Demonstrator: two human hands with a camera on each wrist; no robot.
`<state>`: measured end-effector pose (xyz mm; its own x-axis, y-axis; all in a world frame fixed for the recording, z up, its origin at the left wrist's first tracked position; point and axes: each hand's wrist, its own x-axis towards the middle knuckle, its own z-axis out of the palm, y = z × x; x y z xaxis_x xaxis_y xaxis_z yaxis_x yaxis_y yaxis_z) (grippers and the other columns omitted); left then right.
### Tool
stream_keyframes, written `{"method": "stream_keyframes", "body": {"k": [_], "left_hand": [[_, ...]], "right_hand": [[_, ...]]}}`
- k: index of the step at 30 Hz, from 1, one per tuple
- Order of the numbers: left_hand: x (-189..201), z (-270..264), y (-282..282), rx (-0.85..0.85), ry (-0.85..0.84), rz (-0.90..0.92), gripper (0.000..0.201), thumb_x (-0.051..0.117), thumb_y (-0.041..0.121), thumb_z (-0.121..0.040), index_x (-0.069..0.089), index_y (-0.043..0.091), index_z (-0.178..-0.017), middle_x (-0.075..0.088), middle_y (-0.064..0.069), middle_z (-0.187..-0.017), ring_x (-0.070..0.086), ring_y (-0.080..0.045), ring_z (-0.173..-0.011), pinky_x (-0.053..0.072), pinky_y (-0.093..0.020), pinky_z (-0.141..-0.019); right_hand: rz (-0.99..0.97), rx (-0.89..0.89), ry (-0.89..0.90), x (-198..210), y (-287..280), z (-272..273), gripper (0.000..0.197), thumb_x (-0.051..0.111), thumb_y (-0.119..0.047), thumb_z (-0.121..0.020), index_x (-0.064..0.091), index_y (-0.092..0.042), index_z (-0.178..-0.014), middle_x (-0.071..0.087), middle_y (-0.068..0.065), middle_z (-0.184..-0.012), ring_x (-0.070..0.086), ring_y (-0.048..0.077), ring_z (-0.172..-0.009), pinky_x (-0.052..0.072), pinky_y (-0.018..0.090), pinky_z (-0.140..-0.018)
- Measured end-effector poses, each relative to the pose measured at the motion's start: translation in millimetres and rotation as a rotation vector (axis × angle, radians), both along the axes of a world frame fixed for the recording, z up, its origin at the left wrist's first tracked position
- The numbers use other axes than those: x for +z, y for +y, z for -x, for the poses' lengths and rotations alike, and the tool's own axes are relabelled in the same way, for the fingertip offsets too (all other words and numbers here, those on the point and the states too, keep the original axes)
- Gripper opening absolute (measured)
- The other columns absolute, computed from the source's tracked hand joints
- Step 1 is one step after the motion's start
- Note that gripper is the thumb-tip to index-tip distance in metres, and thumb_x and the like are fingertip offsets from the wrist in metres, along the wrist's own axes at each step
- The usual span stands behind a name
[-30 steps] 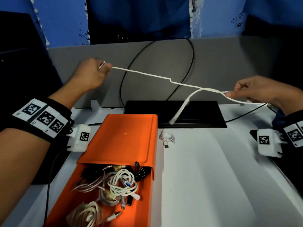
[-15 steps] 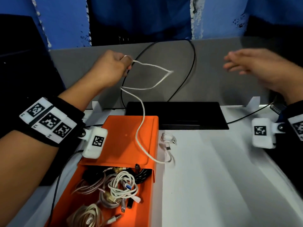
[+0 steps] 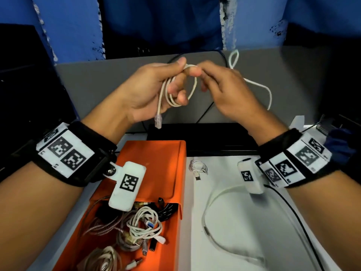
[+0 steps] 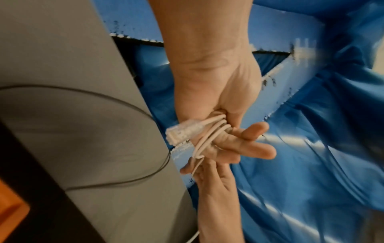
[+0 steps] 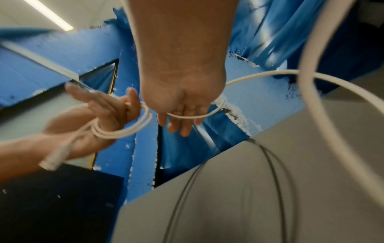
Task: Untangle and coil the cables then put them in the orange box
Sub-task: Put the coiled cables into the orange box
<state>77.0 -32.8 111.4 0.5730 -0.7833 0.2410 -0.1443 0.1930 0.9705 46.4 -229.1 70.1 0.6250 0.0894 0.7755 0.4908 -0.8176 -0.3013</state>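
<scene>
Coiling, the left hand pinched white cable loops together while the right hand fed slack, fingers curled round it.

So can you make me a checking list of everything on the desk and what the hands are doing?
Surface: white desk, grey partition behind.
Job's things: orange box, lid part open, coiled cables inside.
Clutter: small white cable beside the box.
Hands: left hand holds white cable loops; right hand pinches the same cable.
Cables: the cable's slack trails onto the desk; its plug dangles; black cable on the right.
Surroundings: blue sheeting behind.
</scene>
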Motion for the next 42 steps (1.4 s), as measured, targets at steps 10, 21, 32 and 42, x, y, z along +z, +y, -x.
{"method": "stream_keyframes", "body": {"k": [10,21,32,42], "left_hand": [[-3,6,-9,0.084,0.174,0.438,0.037,0.023,0.022,-0.113,0.048,0.007,-0.09,0.072,-0.002,-0.07,0.075,-0.011,-0.094,0.042,-0.034,-0.113],[-36,9,-27,0.576,-0.707,-0.29,0.021,0.038,0.019,-0.11,0.036,0.018,-0.089,0.073,-0.006,-0.105,0.072,-0.022,-0.076,0.055,-0.035,-0.066],[-2,4,-26,0.577,-1.227,-0.867,0.018,0.046,0.008,-0.101,0.047,0.006,-0.083,0.046,-0.002,-0.081,0.041,-0.017,-0.066,0.027,-0.025,-0.058],[23,7,-40,0.458,-1.68,-0.699,0.026,0.033,0.024,-0.109,0.047,0.003,-0.11,0.049,-0.006,-0.08,0.036,-0.02,-0.056,0.028,-0.035,-0.063]], "right_hand": [[-0.186,0.134,0.377,-42,25,4,0.03,0.037,-0.029,-0.111,0.056,-0.009,-0.12,0.05,-0.009,-0.062,0.051,0.005,-0.05,0.041,0.029,-0.053],[0.21,0.019,0.491,-14,49,43,0.026,0.047,-0.002,-0.092,0.062,-0.021,-0.084,0.066,-0.006,-0.084,0.061,-0.002,-0.075,0.039,0.014,-0.062],[0.041,0.031,0.5,-18,52,46,0.033,0.046,-0.002,-0.098,0.074,-0.019,-0.103,0.071,-0.022,-0.084,0.059,-0.013,-0.077,0.039,0.001,-0.063],[-0.508,0.01,0.352,-16,57,51,0.057,0.05,-0.005,-0.093,0.055,-0.04,-0.048,0.038,-0.017,-0.038,0.031,0.005,-0.039,0.027,0.028,-0.048]]}}
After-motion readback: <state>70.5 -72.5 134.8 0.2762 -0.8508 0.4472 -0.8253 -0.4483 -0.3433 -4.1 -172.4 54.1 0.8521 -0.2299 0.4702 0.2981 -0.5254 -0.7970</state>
